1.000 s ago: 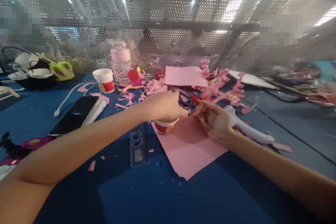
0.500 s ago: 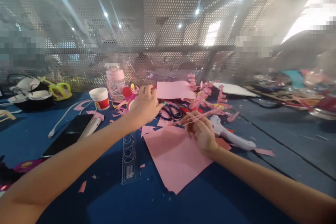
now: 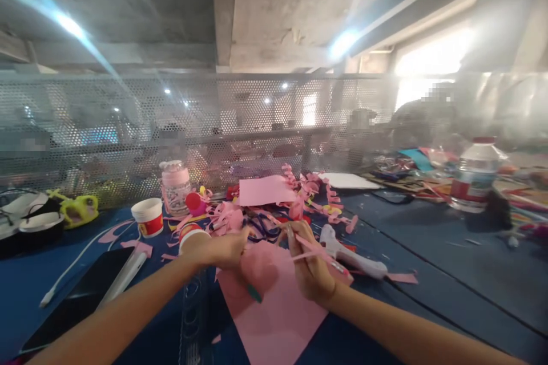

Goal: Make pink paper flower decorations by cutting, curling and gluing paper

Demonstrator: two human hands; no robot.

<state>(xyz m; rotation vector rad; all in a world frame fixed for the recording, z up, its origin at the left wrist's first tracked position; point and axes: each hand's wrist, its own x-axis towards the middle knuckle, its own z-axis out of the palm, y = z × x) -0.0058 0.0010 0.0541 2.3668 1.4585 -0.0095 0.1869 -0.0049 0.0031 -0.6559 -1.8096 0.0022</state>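
Left hand (image 3: pixel 222 251) is closed around a tool with a green tip (image 3: pixel 254 294), held over the pink sheet (image 3: pixel 274 308) at the near centre of the worktop (image 3: pixel 428 251). Right hand (image 3: pixel 309 265) is pinched on a thin pink strip (image 3: pixel 319 252) (its long axis runs from far left down to near right). The tool's body is hidden inside the fist; motion blur obscures its type. A white glue gun (image 3: pixel 349 251) lies just right of the right hand.
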